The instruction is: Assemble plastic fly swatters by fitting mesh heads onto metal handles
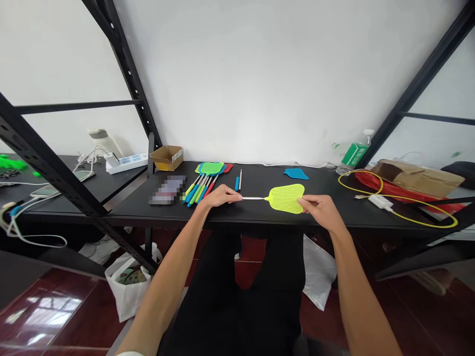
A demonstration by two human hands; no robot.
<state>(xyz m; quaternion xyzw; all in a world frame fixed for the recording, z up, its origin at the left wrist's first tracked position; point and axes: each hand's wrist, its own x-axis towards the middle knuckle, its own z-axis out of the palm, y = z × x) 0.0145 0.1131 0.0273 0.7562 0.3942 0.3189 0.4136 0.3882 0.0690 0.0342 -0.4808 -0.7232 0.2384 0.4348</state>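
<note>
In the head view, we sit at a black table (pixel 256 218). The yellow swatter (pixel 285 199) is between our hands, near the front edge of the table. Our left hand (pixel 220 196) is at 9 o'clock from it, and our right hand (pixel 321 210) is at 3 o'clock. The left fingers (pixel 227 194) are together, clamped on the end of the metal rod (pixel 253 198) that comes out of the swatter. The right fingers (pixel 306 201) are clamped on the swatter's right edge.

At 9 o'clock, a pile of swatters (pixel 210 169) with bright handles sits just beside our left hand. A blue handle (pixel 236 184) and a silver rod (pixel 240 180) lie at 10 o'clock. A blue swatter head (pixel 296 173) lies at 12 o'clock. A cardboard box (pixel 166 157) sits farther off at 10 o'clock, and a green bottle (pixel 356 153) stands at 2 o'clock. A yellow cord (pixel 401 202) lies at 3 o'clock.
</note>
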